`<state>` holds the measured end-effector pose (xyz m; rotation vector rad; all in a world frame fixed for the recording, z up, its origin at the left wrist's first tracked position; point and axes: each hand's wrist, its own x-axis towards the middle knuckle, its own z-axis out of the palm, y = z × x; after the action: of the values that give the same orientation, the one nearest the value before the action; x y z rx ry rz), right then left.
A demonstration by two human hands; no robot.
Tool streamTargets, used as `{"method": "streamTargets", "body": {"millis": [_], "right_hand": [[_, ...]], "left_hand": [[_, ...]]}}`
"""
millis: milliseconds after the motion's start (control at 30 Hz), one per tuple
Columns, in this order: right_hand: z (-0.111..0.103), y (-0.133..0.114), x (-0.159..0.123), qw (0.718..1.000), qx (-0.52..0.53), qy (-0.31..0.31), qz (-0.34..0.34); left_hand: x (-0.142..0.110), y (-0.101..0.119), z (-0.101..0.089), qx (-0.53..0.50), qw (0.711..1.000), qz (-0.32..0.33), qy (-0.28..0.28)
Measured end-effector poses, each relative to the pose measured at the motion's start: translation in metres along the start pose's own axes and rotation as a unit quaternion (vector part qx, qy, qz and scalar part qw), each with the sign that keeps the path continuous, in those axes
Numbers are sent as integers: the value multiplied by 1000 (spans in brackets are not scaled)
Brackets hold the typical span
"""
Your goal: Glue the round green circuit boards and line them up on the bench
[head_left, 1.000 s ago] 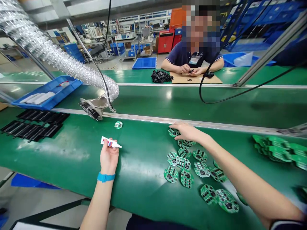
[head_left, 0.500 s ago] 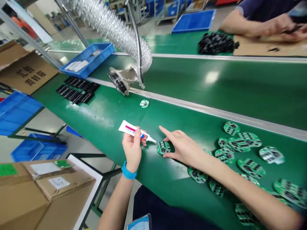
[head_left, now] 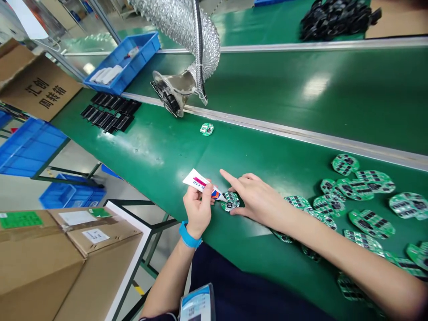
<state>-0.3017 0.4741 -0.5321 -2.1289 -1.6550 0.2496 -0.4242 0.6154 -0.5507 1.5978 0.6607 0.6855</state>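
Note:
Pinched in my left hand (head_left: 198, 206) is a white glue tube (head_left: 197, 179) with pink and blue print, its nozzle pointing right and down. The nozzle tip meets the left side of a round green circuit board (head_left: 230, 201) on the bench; whether it touches the surface I cannot tell. My right hand (head_left: 254, 196) grips that board at its right edge between thumb and fingers, index finger stretched out. Several more green circuit boards (head_left: 371, 223) lie to the right, some partly hidden under my right forearm. A single small board (head_left: 206, 129) lies farther back.
A metal fume hose (head_left: 174, 93) hangs over the bench behind my hands. Rows of black parts (head_left: 110, 111), a blue tray (head_left: 125, 62) with white tubes and a cardboard box (head_left: 43, 89) are back left. A metal rail (head_left: 267, 129) crosses behind. Black parts (head_left: 334, 20) are heaped beyond it.
The view has tilted down, so the co-worker's arms have left the picture. The tube's nozzle has come from beside the board to over its left edge. My right hand stays at the board.

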Motion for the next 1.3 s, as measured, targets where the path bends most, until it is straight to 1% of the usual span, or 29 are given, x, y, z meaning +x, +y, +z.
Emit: {"method": "streamTargets", "body": {"millis": [400,600,733,1067,1167,1300], "right_hand": [[0,0,-1,1000,-10,0,-1],[1,1,-2,1000,-5,-6,-3],[1,0,-2,1000,-4,-4,-3],[1,1,-2,1000,-1,-3,-2],[0,1,-2,1000,2,-3,-2],[0,1,-3,1000,4,-3,2]], "left_hand": [[0,-7,0,52,998,32,3],[0,-13,0,78,995,59,24],[0,-16,0,98,992,79,24],[0,-22,-1,121,987,102,31],[0,-22,0,121,987,103,33],[-2,-17,1,121,986,106,40]]}}
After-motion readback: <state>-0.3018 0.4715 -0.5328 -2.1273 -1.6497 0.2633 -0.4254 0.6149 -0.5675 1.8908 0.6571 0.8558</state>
